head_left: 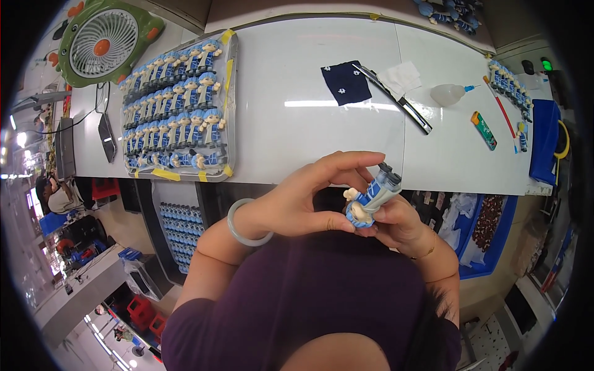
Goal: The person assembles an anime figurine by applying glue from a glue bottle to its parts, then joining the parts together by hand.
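In the head view, the left forearm comes in from the lower left, bent at the elbow, with a pale bangle (231, 224) round the wrist. The left grip (302, 203) curves in an open C: the index fingertip meets the dark feet of a toy figure (374, 195), and the thumb reaches along to its head. The right grip (405, 230) comes up from the other side, thumb pressed to the figure's body and fingers curled beneath. Both grips are thus closed on the toy, which is held tilted, head down toward the left and feet up to the right, above the near edge of the surface (278, 136).

As for markings, a dark blue cloth (346, 83) towards the far edge bears small white motifs. The black stick-shaped tool (402, 106), its thin tip lying on that cloth, has pale marks along the handle, too small to read. Nearer the right edge, a slim green and orange packet (484, 130) shows print, also illegible. Yellow tape marks the rim of a tray (232, 123) of similar figures at the left end.
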Tool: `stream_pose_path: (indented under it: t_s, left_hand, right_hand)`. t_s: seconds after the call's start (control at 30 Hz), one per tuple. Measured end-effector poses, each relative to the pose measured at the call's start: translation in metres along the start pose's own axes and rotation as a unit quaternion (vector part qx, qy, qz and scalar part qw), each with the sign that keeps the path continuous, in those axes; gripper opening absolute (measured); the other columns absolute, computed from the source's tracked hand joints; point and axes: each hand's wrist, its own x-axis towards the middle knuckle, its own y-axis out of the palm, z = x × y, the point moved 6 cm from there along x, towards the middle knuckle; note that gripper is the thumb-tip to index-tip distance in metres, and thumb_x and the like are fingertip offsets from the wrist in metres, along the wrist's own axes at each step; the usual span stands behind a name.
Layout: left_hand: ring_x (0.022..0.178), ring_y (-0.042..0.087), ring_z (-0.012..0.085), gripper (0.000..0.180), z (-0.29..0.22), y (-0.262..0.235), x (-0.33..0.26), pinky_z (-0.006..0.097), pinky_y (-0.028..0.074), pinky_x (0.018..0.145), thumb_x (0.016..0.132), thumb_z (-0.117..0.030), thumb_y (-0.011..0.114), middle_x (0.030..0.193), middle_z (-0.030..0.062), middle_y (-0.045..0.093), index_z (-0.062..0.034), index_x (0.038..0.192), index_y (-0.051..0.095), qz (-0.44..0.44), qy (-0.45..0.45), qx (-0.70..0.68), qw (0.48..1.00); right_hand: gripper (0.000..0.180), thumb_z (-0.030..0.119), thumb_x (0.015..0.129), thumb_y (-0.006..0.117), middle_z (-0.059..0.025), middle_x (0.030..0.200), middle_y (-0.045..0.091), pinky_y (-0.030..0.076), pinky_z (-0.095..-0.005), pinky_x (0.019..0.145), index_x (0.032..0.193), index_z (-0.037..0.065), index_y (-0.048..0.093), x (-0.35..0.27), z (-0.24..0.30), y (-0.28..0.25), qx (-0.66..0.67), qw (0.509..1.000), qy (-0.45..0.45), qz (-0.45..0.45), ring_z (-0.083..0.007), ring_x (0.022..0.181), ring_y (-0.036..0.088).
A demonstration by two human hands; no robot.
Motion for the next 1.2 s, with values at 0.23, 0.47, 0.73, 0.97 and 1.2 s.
stream_pose_path:
  t_s: [0.23,0.47,0.73,0.97,1.2]
  left_hand:
    - [0.096,0.051,0.0171,0.077,0.003,-0.002,0.001,0.030,0.033,0.089,0.063,-0.008,0.072,0.106,0.0106,0.052,0.0023,0.127,0.030,-0.008,-0.008,-0.021,1.000]
    - [0.098,0.050,0.0178,0.077,0.003,-0.002,0.001,0.031,0.031,0.091,0.064,-0.007,0.072,0.108,0.0108,0.051,0.0014,0.128,0.029,-0.002,-0.008,-0.014,1.000]
    - [0.104,0.049,0.0193,0.074,0.003,-0.004,-0.002,0.034,0.035,0.092,0.070,-0.017,0.068,0.107,0.0106,0.050,-0.0010,0.129,0.026,-0.036,0.017,-0.052,0.998]
    - [0.105,0.050,0.0207,0.066,0.001,-0.001,-0.005,0.034,0.036,0.092,0.071,-0.008,0.066,0.112,0.0114,0.049,-0.0005,0.127,0.031,-0.027,0.027,-0.040,0.998]
    - [0.109,0.047,0.0237,0.064,-0.008,-0.002,-0.002,0.036,0.034,0.093,0.067,0.006,0.065,0.119,0.0161,0.044,-0.0003,0.123,0.034,0.026,0.022,0.076,0.997]
  right_hand:
    - [0.049,0.024,0.071,0.050,-0.0010,0.073,0.046,0.027,-0.0181,0.047,0.113,0.000,0.040,0.002,0.000,-0.002,0.006,1.000,-0.010,0.008,-0.0062,0.054,0.037]
    - [0.049,0.025,0.072,0.050,-0.0015,0.071,0.046,0.027,-0.0177,0.046,0.113,0.000,0.040,0.003,0.001,-0.001,-0.020,1.000,-0.007,0.000,-0.0063,0.053,0.038]
    - [0.025,0.019,0.070,0.054,-0.0015,0.067,0.049,0.029,-0.0182,0.049,0.087,0.000,0.055,0.003,0.006,-0.005,-0.035,0.994,-0.093,0.049,-0.0056,0.057,0.041]
    - [0.020,0.005,0.063,0.057,0.0031,0.065,0.051,0.029,-0.0185,0.049,0.083,0.002,0.060,-0.001,0.013,-0.006,-0.198,0.974,-0.107,-0.008,-0.0028,0.056,0.041]
    - [0.025,0.016,0.063,0.056,0.0018,0.068,0.057,0.033,-0.0189,0.050,0.083,0.002,0.063,0.006,0.018,-0.003,-0.245,0.954,-0.172,0.017,-0.0046,0.056,0.044]
